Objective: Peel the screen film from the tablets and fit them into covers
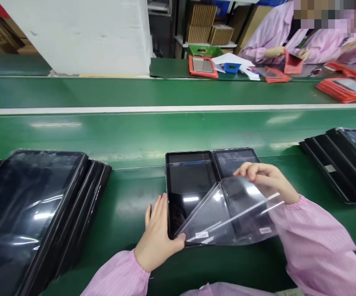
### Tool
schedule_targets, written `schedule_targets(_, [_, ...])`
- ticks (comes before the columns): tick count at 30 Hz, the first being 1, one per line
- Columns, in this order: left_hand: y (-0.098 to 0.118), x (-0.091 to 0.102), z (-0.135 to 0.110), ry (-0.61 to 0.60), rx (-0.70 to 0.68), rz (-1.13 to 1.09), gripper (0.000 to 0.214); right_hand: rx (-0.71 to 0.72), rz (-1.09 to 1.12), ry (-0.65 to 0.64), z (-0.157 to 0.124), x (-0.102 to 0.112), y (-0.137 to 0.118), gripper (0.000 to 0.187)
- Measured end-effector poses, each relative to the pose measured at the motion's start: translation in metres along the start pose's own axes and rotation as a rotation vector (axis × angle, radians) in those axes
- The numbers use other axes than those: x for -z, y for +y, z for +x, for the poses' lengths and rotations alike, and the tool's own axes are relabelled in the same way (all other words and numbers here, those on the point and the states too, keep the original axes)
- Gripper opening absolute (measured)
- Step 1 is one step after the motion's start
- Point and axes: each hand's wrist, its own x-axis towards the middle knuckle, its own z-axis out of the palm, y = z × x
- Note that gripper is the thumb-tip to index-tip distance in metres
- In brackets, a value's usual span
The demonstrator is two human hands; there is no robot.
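Note:
Two black tablets lie side by side on the green bench: the left tablet (188, 185) and the right tablet (235, 161). My left hand (158, 234) rests flat against the left tablet's left edge, thumb at its lower corner, fingers stretched out. My right hand (269, 177) pinches a corner of a clear protective film (227, 213), which is lifted and folded diagonally over both screens. Small white tabs sit on the film's lower edge.
A stack of black tablets (36, 213) leans at the left, another stack (344, 164) at the right. Behind runs a green conveyor belt (135, 92). Across it, people in pink coats (276, 33) handle red-cased tablets (202, 66) and a red stack (346, 89).

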Motion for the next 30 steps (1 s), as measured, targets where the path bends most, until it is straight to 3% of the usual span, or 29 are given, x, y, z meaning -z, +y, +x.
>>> schedule_targets(7, [0.004, -0.001, -0.002, -0.002, 0.008, -0.011, 0.100, -0.072, 0.131, 0.070, -0.012, 0.006, 0.037, 0.024])
schedule_targets(18, [0.004, 0.004, -0.002, -0.051, 0.004, -0.012, 0.102, -0.048, 0.123, 0.059, -0.020, 0.014, 0.050, 0.026])
schedule_targets(24, [-0.003, 0.000, -0.005, -0.037, -0.032, 0.091, 0.103, 0.075, -0.033, 0.114, -0.020, -0.008, 0.038, 0.020])
schedule_targets(27, [-0.009, -0.005, -0.007, 0.038, -0.077, 0.152, 0.103, 0.215, -0.250, 0.051, -0.025, -0.026, 0.025, 0.012])
schedule_targets(30, [-0.017, -0.006, -0.008, 0.081, -0.109, 0.147, 0.092, 0.415, -0.462, -0.079, -0.033, -0.052, 0.012, 0.019])
